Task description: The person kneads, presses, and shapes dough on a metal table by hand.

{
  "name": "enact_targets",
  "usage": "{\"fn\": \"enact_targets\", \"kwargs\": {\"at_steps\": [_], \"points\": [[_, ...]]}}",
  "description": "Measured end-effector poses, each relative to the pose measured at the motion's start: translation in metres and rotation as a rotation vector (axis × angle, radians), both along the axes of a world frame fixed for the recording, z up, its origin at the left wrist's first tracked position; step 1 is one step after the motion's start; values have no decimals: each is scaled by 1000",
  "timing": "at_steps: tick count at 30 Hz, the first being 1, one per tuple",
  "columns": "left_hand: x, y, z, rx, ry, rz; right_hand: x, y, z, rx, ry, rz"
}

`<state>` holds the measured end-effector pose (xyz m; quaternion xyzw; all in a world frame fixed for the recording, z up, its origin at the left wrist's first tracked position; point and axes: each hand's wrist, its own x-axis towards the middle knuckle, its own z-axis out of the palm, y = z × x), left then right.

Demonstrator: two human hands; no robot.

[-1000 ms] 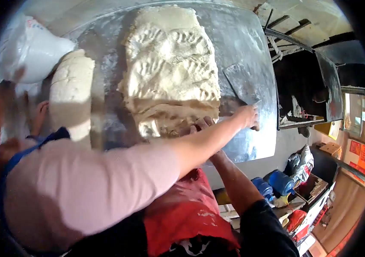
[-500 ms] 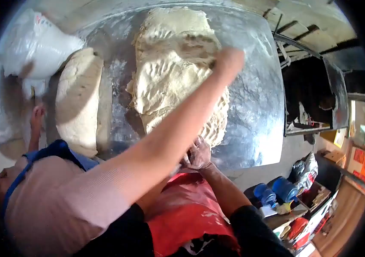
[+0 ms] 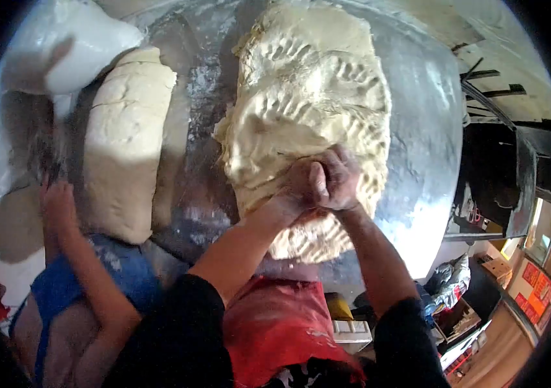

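A broad, thick sheet of dough [image 3: 307,90], covered in rows of finger dents, lies on the metal table [image 3: 421,123]. My left hand [image 3: 298,184] and my right hand [image 3: 341,178] are pressed together over its near part, fingers closed around each other. The undersides of both hands are hidden, and they appear to touch the dough. Left of the sheet rests a long, smooth loaf of dough [image 3: 123,145] with crosswise creases near its far end.
At the left, a co-worker in a blue apron [image 3: 72,278] stands beside the table, hands near its edge. A white sack [image 3: 72,45] lies at the far left. Dark metal equipment [image 3: 492,174] stands on the right, above a grey plastic bag [image 3: 450,281].
The co-worker's arm, which reached across mine over the dough, has withdrawn left. My hands have moved from the near edge onto the dough and joined. The view has shifted.
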<state>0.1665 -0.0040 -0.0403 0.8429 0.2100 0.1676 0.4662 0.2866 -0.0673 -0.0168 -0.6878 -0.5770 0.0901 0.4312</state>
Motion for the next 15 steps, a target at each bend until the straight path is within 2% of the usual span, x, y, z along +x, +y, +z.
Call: {"fn": "enact_targets", "kwargs": {"at_steps": [1, 2, 3, 4, 6, 8, 9, 10, 12, 14, 15], "points": [[6, 16, 10, 7, 9, 7, 3, 3, -5, 28, 2, -15], [6, 13, 2, 201, 109, -12, 7, 7, -11, 56, 3, -29], [8, 20, 28, 200, 276, -198, 4, 4, -7, -3, -42, -34], [6, 20, 29, 213, 256, -189, 5, 11, 4, -27, -104, -35], [-4, 11, 8, 244, 18, -9, -9, 14, 16, -113, -116, -99], [-13, 20, 4, 138, 263, -142, -26, 14, 38, -326, 62, -104], [-18, 23, -1, 97, 389, -210, -44, 14, 38, -325, 30, -20], [-46, 27, -15, -19, 295, -81, -65, 21, 31, -327, 9, 66], [-100, 32, -54, -250, 107, 143, -83, 40, 1, -322, 25, 68], [-99, 38, -63, -372, -2, 267, -83, 56, -29, -305, 0, 97], [-101, 34, -52, -767, -122, 414, -90, 55, -35, -300, -2, 106]]}}
